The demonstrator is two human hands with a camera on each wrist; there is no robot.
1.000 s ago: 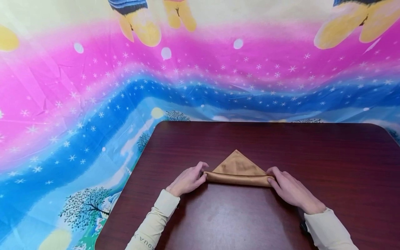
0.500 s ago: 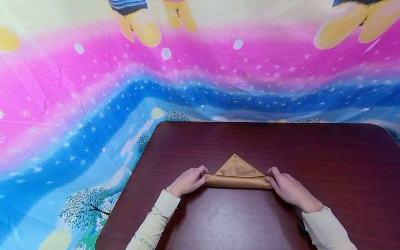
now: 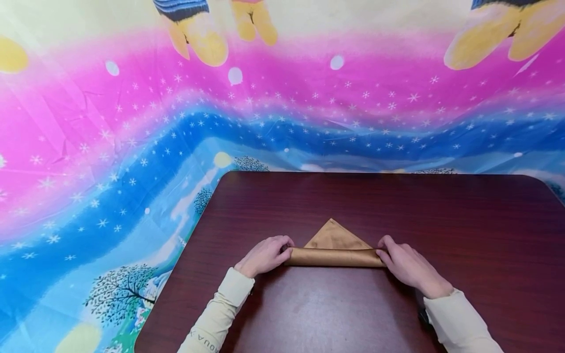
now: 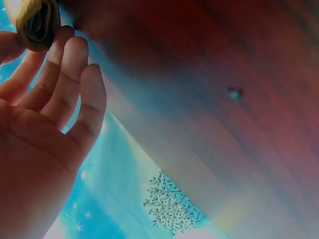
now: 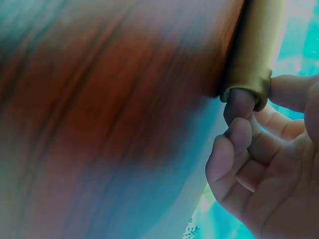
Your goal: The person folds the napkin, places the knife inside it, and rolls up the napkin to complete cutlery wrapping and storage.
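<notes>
A golden-brown satin cloth napkin [image 3: 336, 258] lies on the table, its near part rolled into a tube. Beyond the tube, a flat triangular corner points away from me. My left hand [image 3: 264, 256] holds the roll's left end between thumb and fingers. In the left wrist view, the spiral layers of the rolled end [image 4: 40, 22] show above my fingers. At the other end, my right hand [image 3: 409, 264] pinches the roll. The right wrist view shows a fingertip [image 5: 240, 102] inside the tube's opening, with the thumb [image 5: 294, 92] against the outside.
The dark reddish-brown table [image 3: 335, 309] has rounded corners and surrounds the napkin on all sides. Behind it and along its left side hangs a colourful printed backdrop [image 3: 282, 93] with snowflakes and trees. Pale sleeves [image 3: 461, 318] cover both forearms.
The roll and the triangle's tip have shifted slightly toward me, mostly in the first half second. Slightly less of the flat triangle shows. Both hands have kept hold of the ends.
</notes>
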